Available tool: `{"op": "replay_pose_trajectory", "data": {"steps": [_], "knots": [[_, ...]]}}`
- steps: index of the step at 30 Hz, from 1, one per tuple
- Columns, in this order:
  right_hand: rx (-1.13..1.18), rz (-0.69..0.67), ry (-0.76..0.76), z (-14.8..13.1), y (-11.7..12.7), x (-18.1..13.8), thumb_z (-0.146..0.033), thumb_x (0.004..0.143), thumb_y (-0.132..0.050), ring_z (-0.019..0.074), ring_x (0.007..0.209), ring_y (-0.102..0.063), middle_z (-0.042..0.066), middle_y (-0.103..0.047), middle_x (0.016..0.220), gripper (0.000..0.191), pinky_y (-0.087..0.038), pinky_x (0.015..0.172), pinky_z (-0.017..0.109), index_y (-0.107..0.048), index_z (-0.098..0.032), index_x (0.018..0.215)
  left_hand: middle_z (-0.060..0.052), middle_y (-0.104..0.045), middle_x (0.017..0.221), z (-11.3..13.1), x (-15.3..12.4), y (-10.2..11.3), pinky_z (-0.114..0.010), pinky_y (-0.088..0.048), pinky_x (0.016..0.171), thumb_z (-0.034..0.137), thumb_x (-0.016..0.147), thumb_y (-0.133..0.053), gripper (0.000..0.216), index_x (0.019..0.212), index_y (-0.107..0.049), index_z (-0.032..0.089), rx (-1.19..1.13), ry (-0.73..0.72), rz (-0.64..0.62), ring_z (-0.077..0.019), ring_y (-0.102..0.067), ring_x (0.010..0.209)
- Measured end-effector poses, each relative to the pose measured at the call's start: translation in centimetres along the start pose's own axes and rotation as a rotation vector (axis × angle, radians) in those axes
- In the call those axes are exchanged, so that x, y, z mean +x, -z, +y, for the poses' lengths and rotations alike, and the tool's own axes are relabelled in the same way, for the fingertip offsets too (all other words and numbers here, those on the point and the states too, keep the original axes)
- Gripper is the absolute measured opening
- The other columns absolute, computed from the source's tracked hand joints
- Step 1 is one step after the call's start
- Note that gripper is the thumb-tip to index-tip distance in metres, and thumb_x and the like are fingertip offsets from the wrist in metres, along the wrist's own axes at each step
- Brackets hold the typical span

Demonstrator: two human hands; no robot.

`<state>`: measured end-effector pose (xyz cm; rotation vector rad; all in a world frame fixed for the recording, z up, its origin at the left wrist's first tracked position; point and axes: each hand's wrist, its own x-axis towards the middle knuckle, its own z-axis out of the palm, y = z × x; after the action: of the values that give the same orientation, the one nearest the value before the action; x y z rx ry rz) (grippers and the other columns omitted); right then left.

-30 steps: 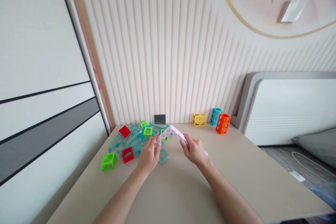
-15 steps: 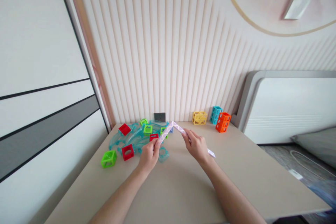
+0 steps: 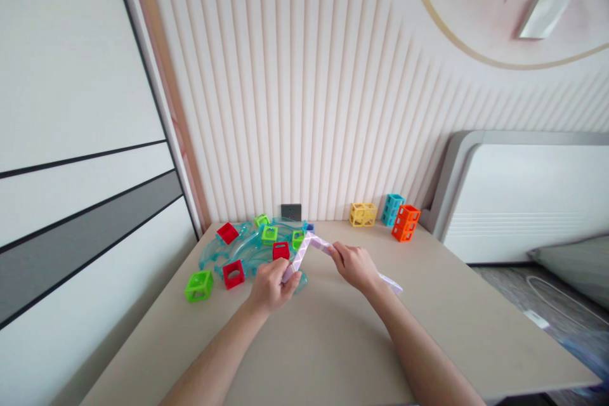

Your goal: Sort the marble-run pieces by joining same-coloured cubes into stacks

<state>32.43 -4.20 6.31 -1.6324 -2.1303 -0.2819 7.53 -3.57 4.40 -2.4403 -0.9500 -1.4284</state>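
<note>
Both hands hold a pale purple snake twist puzzle (image 3: 301,252) with white lines across its segments. It bends to a peak between the hands, above the table. My left hand (image 3: 273,284) is closed round its lower left end, thumb along the near side. My right hand (image 3: 354,264) grips the right-hand stretch, fingers curled over it. A tail of the same puzzle sticks out beyond my right wrist; the part under the palm is hidden. Just behind my left hand are a red cube frame (image 3: 280,250) and clear teal track pieces (image 3: 252,247).
On the table (image 3: 323,342), green cube frames (image 3: 198,286) and red ones (image 3: 233,274) lie among the track at left. Stacked yellow (image 3: 363,214), blue (image 3: 392,209) and orange frames (image 3: 406,223) stand near the wall. A black socket (image 3: 291,212) sits behind; a white cabinet (image 3: 95,235) flanks the left.
The puzzle's left stretch has turned steeper and its peak sits a little lower. My left hand has rolled, its thumb now lower. The tail past my right wrist reaches further right.
</note>
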Motion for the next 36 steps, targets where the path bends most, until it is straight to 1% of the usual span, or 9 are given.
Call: {"op": "replay_pose_trajectory", "data": {"steps": [4,8,13,19,23,26,29,33,36], "knots": [[-0.014,0.01,-0.004,0.0,0.1,0.0,-0.039,0.105,-0.033,0.0147,0.057,-0.064,0.001,-0.072,0.072,0.038,-0.022,0.056,0.027,-0.06,-0.022,0.083,-0.001,-0.06,0.06,0.0,0.0,-0.1,-0.026,-0.04,0.052,0.035,0.096,-0.044,0.025,0.078,-0.054,0.021,-0.058,0.061,-0.048,-0.0159,-0.059,0.052],[-0.016,0.105,0.002,0.1,0.0,-0.2,-0.041,0.106,-0.03,0.0145,0.057,-0.064,0.002,-0.071,0.072,0.042,-0.023,0.054,0.027,-0.06,-0.021,0.084,-0.003,-0.067,0.071,0.4,0.2,-0.4,-0.027,-0.044,0.057,0.032,0.096,-0.041,0.021,0.091,-0.057,0.02,-0.102,0.162,-0.122,-0.0183,-0.065,0.061],[0.011,0.247,0.055,0.2,-0.1,-0.4,-0.043,0.107,-0.027,0.013,0.058,-0.063,0.003,-0.07,0.071,0.046,-0.028,0.054,0.025,-0.063,-0.019,0.091,0.001,-0.061,0.062,0.7,0.3,-0.7,-0.025,-0.039,0.053,0.031,0.096,-0.039,0.021,0.084,-0.053,0.021,-0.218,0.214,-0.218,-0.0153,-0.059,0.052],[0.051,0.342,0.12,0.1,-0.1,-0.5,-0.042,0.107,-0.026,0.0134,0.061,-0.064,0.005,-0.07,0.073,0.047,-0.034,0.059,0.023,-0.065,-0.016,0.098,0.004,-0.051,0.053,0.4,0.5,-0.2,-0.023,-0.032,0.048,0.034,0.093,-0.04,0.023,0.075,-0.048,0.022,-0.367,0.219,-0.216,-0.0122,-0.05,0.045],[0.092,0.281,0.126,0.2,-0.5,-0.4,-0.042,0.107,-0.024,0.015,0.065,-0.065,0.007,-0.07,0.076,0.049,-0.037,0.062,0.023,-0.065,-0.016,0.103,0.003,-0.049,0.054,0.8,0.5,0.1,-0.025,-0.033,0.049,0.038,0.095,-0.036,0.029,0.072,-0.046,0.023,-0.464,0.216,-0.217,-0.0128,-0.048,0.047],[0.143,0.212,0.139,0.2,-0.9,-0.5,-0.042,0.107,-0.021,0.0156,0.065,-0.065,0.008,-0.071,0.077,0.051,-0.038,0.063,0.023,-0.064,-0.016,0.105,0.001,-0.049,0.057,1.6,0.4,0.2,-0.027,-0.035,0.05,0.047,0.096,-0.028,0.038,0.071,-0.043,0.023,-0.587,0.226,-0.243,-0.0138,-0.047,0.05],[0.19,0.176,0.153,-0.2,-1.1,-0.7,-0.039,0.106,-0.022,0.0159,0.067,-0.066,0.008,-0.072,0.081,0.047,-0.04,0.065,0.023,-0.063,-0.016,0.106,0.0,-0.051,0.06,2.3,0.1,0.1,-0.028,-0.037,0.05,0.054,0.096,-0.025,0.043,0.075,-0.045,0.023,-0.648,0.222,-0.268,-0.0144,-0.047,0.051],[0.218,0.106,0.176,-0.9,-0.9,-0.8,-0.036,0.104,-0.032,0.0161,0.069,-0.067,0.007,-0.073,0.083,0.035,-0.04,0.066,0.023,-0.06,-0.016,0.111,-0.001,-0.053,0.062,2.4,-0.3,-0.5,-0.029,-0.04,0.05,0.055,0.096,-0.03,0.04,0.083,-0.049,0.022,-0.614,0.132,-0.273,-0.0156,-0.049,0.053],[0.213,0.034,0.162,-1.4,-0.6,-0.7,-0.037,0.104,-0.035,0.0168,0.072,-0.069,0.007,-0.074,0.087,0.034,-0.04,0.066,0.023,-0.059,-0.017,0.116,-0.006,-0.06,0.076,2.2,-0.5,-0.9,-0.031,-0.048,0.06,0.054,0.096,-0.036,0.038,0.092,-0.054,0.02,-0.52,0.106,-0.284,-0.0184,-0.056,0.065]]}}
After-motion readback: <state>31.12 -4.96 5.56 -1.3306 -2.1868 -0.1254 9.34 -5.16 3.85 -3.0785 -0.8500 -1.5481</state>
